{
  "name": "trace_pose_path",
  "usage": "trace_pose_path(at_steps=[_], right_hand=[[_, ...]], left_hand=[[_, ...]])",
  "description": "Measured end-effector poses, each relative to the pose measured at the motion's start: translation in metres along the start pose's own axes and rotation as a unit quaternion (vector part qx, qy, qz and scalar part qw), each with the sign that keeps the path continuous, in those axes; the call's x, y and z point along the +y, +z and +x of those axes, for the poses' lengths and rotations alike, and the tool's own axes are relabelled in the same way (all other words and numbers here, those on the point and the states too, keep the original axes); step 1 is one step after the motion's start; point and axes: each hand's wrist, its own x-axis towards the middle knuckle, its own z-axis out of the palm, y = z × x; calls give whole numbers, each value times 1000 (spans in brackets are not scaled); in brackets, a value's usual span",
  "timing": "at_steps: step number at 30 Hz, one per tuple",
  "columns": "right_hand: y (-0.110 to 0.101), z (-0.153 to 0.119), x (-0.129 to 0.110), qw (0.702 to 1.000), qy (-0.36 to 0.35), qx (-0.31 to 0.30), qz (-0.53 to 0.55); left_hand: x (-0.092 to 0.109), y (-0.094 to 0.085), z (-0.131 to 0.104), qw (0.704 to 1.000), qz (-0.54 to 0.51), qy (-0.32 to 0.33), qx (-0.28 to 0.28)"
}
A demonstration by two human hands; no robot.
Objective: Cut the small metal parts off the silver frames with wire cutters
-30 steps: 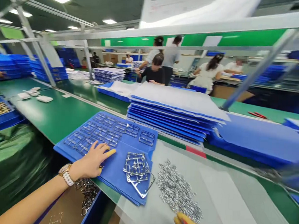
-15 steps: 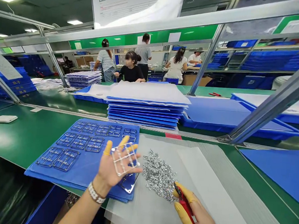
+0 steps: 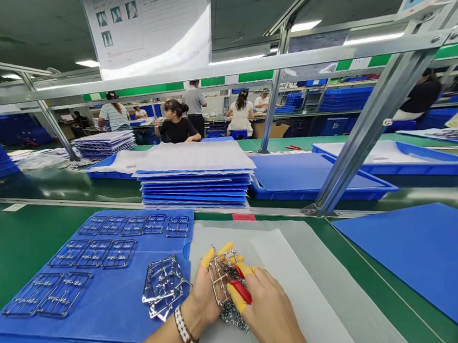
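Well, left grip cradles a metal frame, right grip clasps red pliers, hanging sheet illegible

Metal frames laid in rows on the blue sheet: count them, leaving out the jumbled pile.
10: five back-row frames, three middle-row frames and two front-row frames. None of these looks hidden.

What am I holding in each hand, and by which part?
Your left hand cradles a metal frame across its palm and fingers; any pinch point is unclear. Your right hand grips red-handled pliers by the handles.
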Motion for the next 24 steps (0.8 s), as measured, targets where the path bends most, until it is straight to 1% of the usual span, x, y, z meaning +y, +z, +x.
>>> trace_pose_path(at_steps=[4, 7, 11, 14, 18, 21, 24], right_hand=[[11, 5, -4, 1000, -1, -28, -9], [13, 7, -5, 999, 7, -42, -12], [10, 8, -6, 998, 14, -66, -3], [6, 8, -6, 998, 11, -66, 0], [0, 7, -5, 998, 6, -62, 5], [-4, 7, -8, 997, 11, -70, -11], [-8, 10, -10, 996, 20, -86, -26]], left_hand=[[0, -4, 3, 1000, -10, 23, 4], [1, -4, 4, 999, -5, 33, 15], [1, -4, 3, 999, 11, 48, 23], [0, -6, 2, 998, 30, 60, 22], [-2, -13, 2, 992, 92, 78, 36], [-4, -17, 2, 986, 137, 89, 47], [-4, -18, 1, 980, 164, 99, 50]])
